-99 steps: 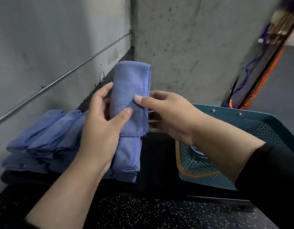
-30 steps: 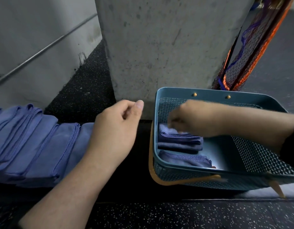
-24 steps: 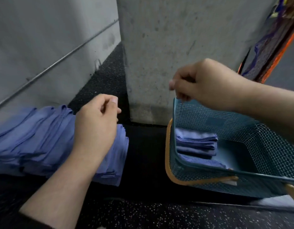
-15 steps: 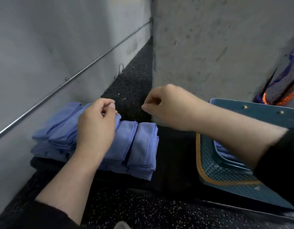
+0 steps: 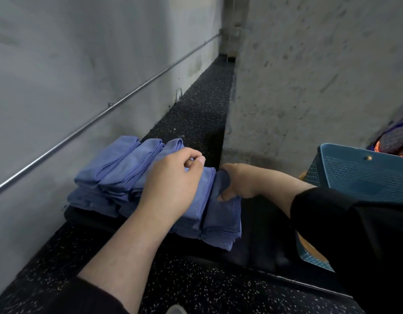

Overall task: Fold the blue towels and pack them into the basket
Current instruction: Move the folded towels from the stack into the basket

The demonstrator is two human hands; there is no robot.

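A: Starting at the left, what's there?

B: A row of folded blue towels [image 5: 119,168] lies on the dark floor [image 5: 196,109], along its left edge by the grey wall [image 5: 60,64]. The left hand [image 5: 173,189] rests on top of the middle of the row, fingers loosely curled, thumb and forefinger together near the far end; I can't tell whether it pinches any cloth.

A: And further right?

B: The right hand [image 5: 236,184] has come back from the basket [image 5: 364,175], where it was a second ago setting a towel down, and now grips the end towel [image 5: 221,214] at the row's right end, thumb on top, fingers tucked under its side.

A: So what does that mean?

B: One more towel is packed, I'd judge, and the next pick-up is beginning. The basket stands at the right, well apart from the row; its inside is hidden from here. Many towels remain, so the job looks far from done.
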